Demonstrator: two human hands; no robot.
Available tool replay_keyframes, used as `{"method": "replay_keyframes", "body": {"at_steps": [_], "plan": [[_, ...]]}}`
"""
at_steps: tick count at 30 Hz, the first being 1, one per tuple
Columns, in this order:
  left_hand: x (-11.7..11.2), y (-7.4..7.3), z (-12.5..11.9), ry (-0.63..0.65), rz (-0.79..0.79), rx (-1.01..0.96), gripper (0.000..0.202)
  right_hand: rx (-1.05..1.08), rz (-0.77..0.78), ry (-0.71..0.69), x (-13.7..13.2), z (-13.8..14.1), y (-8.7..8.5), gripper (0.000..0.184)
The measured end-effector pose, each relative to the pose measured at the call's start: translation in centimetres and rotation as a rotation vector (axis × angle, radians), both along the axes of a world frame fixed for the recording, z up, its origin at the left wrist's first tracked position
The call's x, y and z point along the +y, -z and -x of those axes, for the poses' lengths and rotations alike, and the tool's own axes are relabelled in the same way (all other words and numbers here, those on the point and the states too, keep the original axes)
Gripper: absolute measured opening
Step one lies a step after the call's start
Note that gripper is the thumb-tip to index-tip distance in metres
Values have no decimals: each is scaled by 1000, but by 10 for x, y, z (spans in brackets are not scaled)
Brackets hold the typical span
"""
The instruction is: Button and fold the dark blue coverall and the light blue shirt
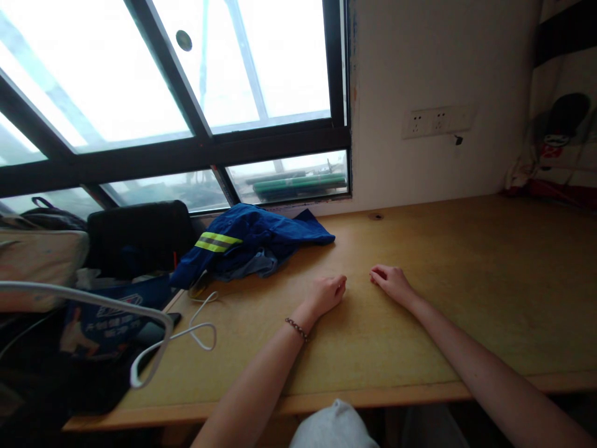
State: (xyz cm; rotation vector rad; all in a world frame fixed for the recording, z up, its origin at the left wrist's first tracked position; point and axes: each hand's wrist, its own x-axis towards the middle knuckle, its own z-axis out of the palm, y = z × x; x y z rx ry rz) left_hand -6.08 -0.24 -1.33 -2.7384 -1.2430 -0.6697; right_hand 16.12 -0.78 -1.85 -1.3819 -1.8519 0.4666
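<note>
My left hand (328, 295) rests on the wooden desk (373, 348) with its fingers curled into a loose fist. A beaded bracelet (297, 330) circles that wrist. My right hand (392, 283) lies a little to the right, fingers folded inward and thumb against them. A small gap of bare wood separates the two hands, and nothing shows in either one. Beyond my left hand, a crumpled blue garment (265, 233) with a yellow and grey reflective band lies by the window.
A white cable (203, 325) loops over the desk's left end. Left of the desk are a black chair back (140, 230), a blue printed bag (100, 323) and a beige case (37, 261). Wall sockets (438, 121) sit above the desk; a patterned curtain (564, 81) hangs far right.
</note>
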Motion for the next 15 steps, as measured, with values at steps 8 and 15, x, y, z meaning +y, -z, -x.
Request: {"method": "replay_keyframes", "body": {"at_steps": [8,15], "plan": [[-1,-2,0,-3,2,9,27,0,6,-4,-1,0,-1,22],[-1,-2,0,-1,17,-10,26,-4,17,5,-1,1,-2,23]]}}
